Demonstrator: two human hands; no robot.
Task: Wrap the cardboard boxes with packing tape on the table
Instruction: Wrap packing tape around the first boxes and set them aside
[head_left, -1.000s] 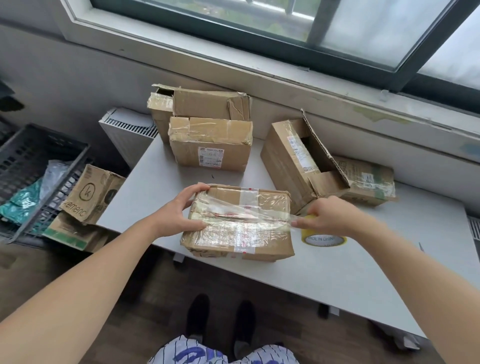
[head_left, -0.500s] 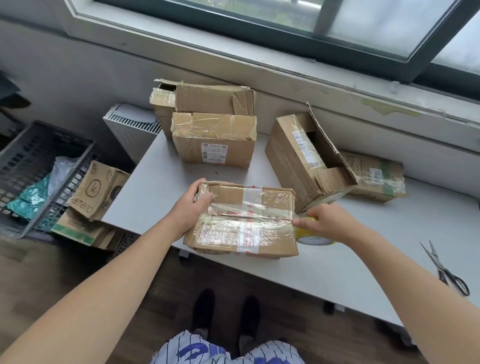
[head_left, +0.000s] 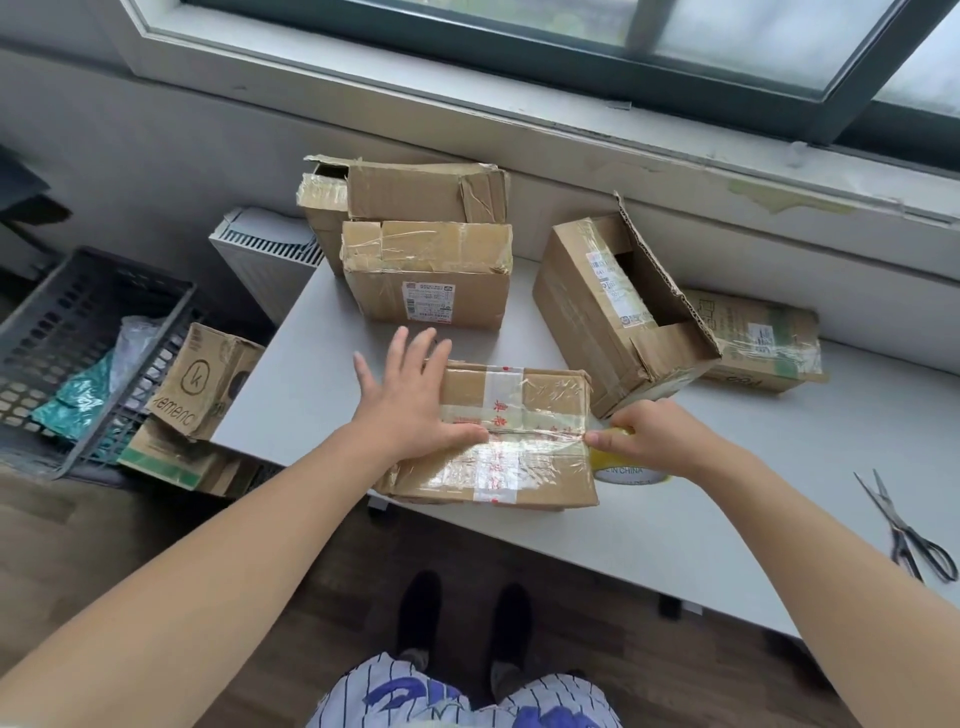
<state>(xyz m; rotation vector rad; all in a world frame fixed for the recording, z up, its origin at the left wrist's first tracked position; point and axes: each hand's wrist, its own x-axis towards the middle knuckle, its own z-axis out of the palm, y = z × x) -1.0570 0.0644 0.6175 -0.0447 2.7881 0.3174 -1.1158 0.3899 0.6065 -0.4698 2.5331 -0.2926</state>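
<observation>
Head view, items as seen from above.

1. Near box (head_left: 535, 470): a flat cardboard box at the front edge of the table (head_left: 701, 514), directly ahead of you. Its top is crossed with clear tape and a white band printed in red.
2. Your left hand (head_left: 410, 400): it lies flat on the left end of the near box. The fingers are straight and fanned apart, and the thumb is laid along a clear tape strip (head_left: 535, 441).
3. Your right hand (head_left: 654, 436): its fingers are curled around the tape roll (head_left: 623, 467) at the right edge of the near box, where the strip meets the corner.
4. Tape roll: yellow with a white printed label, just beside the box's right end and mostly covered by your hand.
5. Labelled box (head_left: 431, 280): behind the near box, taped over the top, with a white label on its front. A torn box (head_left: 415, 192) stands behind it against the wall.
6. Open box (head_left: 597, 312): right of centre, with one flap raised. A low box (head_left: 763, 343) lies beyond it.
7. Scissors (head_left: 909, 530): at the far right of the table, well apart from both hands.
8. Off the table, left: a dark crate (head_left: 78, 322) and a logo box (head_left: 208, 379) leaning beside it.
</observation>
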